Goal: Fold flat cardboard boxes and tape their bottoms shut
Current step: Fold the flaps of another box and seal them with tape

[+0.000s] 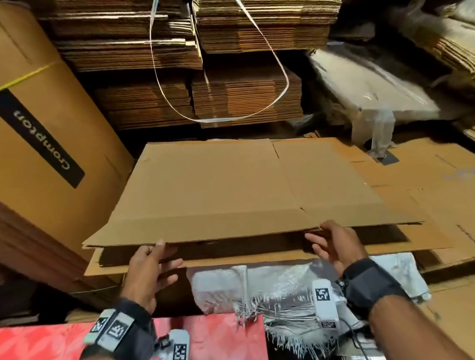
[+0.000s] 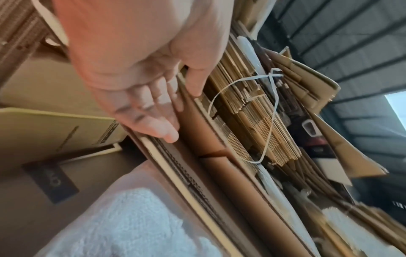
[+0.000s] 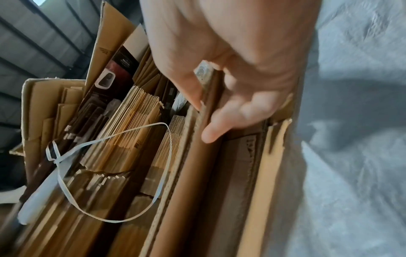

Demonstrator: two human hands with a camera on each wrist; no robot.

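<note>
A flat brown cardboard box (image 1: 231,188) lies on top of a low pile of flat boxes (image 1: 235,253), its near edge raised off the pile. My left hand (image 1: 158,251) pinches that edge at the left, thumb on top and fingers spread underneath. In the left wrist view the left hand (image 2: 185,113) has the board (image 2: 197,132) between thumb and fingers. My right hand (image 1: 317,232) pinches the same edge further right, thumb above and fingers below. The right wrist view shows the right hand (image 3: 204,121) with the board's edge (image 3: 193,173) between thumb and fingers.
A tall Crompton carton (image 1: 32,122) stands at the left. Strapped bundles of flat cardboard (image 1: 239,96) fill the back, with a loose white strap loop (image 1: 254,114) hanging. Flattened cartons (image 1: 440,195) lie at the right. A white woven sack (image 1: 265,284) and red mat (image 1: 46,350) lie near me.
</note>
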